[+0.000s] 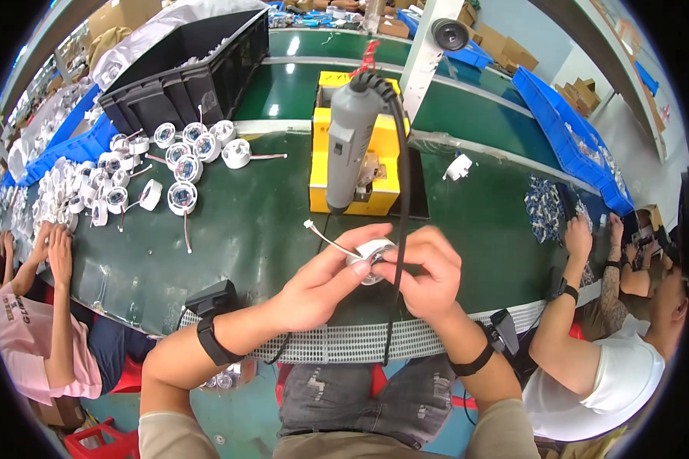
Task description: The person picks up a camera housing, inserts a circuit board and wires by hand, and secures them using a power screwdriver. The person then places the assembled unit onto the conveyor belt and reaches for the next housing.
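Observation:
A small round white plastic housing (pixel 374 249) with a thin wire lead and a white plug sits between my hands, above the near part of the green table. My left hand (pixel 323 277) grips its left side between thumb and fingers. From the right, my right hand (pixel 429 277) has its fingers bent in against the same housing; whether they pinch a smaller part is hidden. Just beyond my hands a grey electric screwdriver (pixel 352 145) hangs upright in front of a yellow stand (pixel 319 164). Its black cable (pixel 403 183) runs down past my right fingers.
Several similar white housings (pixel 182 197) with leads lie at the left, before a black crate (pixel 199 76). One white piece (pixel 458 167) lies right of the stand. A blue bin (pixel 566 138) and a pile of small parts (pixel 543 208) are farther right. Co-workers sit on both sides.

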`<state>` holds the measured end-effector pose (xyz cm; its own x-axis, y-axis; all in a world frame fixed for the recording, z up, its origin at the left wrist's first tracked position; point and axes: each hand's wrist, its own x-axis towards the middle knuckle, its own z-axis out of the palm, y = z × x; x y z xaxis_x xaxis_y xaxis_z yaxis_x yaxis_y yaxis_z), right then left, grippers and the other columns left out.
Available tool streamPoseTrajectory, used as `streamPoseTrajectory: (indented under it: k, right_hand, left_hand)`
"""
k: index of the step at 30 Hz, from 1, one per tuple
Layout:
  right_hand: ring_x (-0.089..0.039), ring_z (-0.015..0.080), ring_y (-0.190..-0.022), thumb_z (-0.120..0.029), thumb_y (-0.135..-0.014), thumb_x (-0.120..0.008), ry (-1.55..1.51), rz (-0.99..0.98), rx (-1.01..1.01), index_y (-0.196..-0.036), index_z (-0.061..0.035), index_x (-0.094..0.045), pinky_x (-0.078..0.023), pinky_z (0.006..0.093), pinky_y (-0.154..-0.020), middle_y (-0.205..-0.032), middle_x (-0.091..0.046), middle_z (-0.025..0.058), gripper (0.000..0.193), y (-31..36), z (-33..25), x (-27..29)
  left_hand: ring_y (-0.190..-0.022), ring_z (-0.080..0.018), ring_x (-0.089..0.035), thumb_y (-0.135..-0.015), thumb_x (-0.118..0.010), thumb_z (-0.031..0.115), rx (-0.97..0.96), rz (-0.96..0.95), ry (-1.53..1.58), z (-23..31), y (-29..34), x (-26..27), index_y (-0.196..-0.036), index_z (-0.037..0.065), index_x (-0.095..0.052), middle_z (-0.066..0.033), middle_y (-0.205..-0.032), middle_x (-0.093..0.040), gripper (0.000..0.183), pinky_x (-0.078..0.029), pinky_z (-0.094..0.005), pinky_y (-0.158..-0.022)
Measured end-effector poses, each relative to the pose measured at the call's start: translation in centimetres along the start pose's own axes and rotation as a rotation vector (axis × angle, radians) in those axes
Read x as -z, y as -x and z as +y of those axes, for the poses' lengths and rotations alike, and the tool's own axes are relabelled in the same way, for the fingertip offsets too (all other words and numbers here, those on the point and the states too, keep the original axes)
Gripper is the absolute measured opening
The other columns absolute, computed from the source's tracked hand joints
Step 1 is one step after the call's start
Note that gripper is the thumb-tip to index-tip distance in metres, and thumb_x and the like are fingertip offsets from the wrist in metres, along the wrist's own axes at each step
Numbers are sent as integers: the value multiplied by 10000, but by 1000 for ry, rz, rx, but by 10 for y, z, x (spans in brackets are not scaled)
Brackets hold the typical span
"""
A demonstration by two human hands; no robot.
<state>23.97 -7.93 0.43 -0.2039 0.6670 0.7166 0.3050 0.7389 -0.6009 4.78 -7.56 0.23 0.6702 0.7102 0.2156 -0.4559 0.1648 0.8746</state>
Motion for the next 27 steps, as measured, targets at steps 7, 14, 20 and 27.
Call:
streamPoseTrajectory:
  k: [7,14,20,27]
  right_hand:
    - [-634,180,-840,25,-753,-745,-223,32,-304,-939,25,-620,-509,285,-730,-956,-611,108,224,-4,-4,-8]
    - [-660,189,-820,-40,-760,-751,171,195,-69,-1137,19,-574,-526,306,-747,-933,-684,120,421,-49,3,-25]
    - [-648,199,-896,-140,-809,-715,-126,184,-102,-1340,49,-363,-491,349,-890,-981,-650,141,665,-75,15,-65]
    - [-457,150,-442,-190,-978,-394,-356,530,-82,-1382,-3,-266,-418,291,-408,-627,-467,78,463,-121,18,-57]
  left_hand:
    - [-1239,-180,-464,-985,-508,128,27,62,-199,4,-2,2,-1433,5,-287,-108,-1375,-441,515,-393,-335,-1029]
    - [-963,-192,-622,-880,-604,18,210,381,-160,2,-12,22,-1163,-41,-462,-128,-1062,-567,322,-615,-306,-732]
    - [-935,-195,-649,-882,-545,72,399,385,-262,3,-14,36,-1190,-59,-532,-140,-1117,-584,335,-616,-314,-707]
    - [-903,-211,-664,-895,-530,94,429,493,-239,2,-17,34,-1172,-85,-520,-167,-1120,-586,330,-619,-317,-701]
